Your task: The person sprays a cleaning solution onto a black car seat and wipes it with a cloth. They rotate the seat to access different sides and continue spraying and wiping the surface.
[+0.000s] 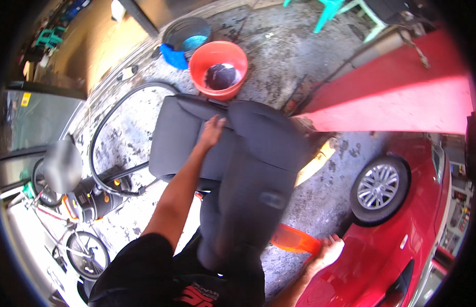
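A dark grey car seat stands in front of me, its padded parts taking up the middle of the view. My left hand lies on the seat by the seam between two cushions, holding nothing, fingers stretched out. Low on the right, my right hand is closed at the end of an orange plastic thing, partly hidden behind the seat; its kind I cannot make out.
Beyond the seat stand a red bucket with dark cloth inside and a black tub with a blue cloth. A black hose loops leftward to a vacuum cleaner. A bicycle is left, a red car right.
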`<action>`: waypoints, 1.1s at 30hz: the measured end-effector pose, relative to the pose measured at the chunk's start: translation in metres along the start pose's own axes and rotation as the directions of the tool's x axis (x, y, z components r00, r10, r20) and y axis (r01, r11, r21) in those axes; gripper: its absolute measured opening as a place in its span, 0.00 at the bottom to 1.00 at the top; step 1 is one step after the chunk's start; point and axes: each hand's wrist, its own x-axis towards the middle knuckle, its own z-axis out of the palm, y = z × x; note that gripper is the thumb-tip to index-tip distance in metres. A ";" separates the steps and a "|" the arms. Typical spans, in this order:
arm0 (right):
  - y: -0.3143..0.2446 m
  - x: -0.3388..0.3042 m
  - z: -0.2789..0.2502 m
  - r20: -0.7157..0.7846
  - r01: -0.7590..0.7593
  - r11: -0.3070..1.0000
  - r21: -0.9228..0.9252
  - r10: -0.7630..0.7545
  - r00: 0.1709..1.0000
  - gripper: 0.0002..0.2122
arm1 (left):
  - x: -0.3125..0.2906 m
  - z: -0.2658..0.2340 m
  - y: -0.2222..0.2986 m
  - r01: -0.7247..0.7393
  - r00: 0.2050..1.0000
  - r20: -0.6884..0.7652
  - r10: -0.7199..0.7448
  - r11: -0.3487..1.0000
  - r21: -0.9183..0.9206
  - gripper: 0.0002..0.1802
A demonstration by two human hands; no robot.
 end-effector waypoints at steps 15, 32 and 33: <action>-0.034 -0.007 -0.028 0.474 0.349 0.569 0.745 -0.819 0.323 0.21 | -0.383 -0.092 0.190 -0.151 0.945 -0.286 0.158 0.987 0.048 0.38; 0.046 0.020 0.016 0.437 0.372 0.365 0.853 -0.890 -0.128 0.16 | -0.389 -0.043 0.181 -0.088 0.612 -0.735 0.293 0.948 0.305 0.24; 0.038 0.016 0.010 0.405 0.348 0.333 0.877 -0.900 -0.161 0.16 | -0.390 -0.043 0.180 -0.089 0.600 -0.742 0.299 0.947 0.310 0.24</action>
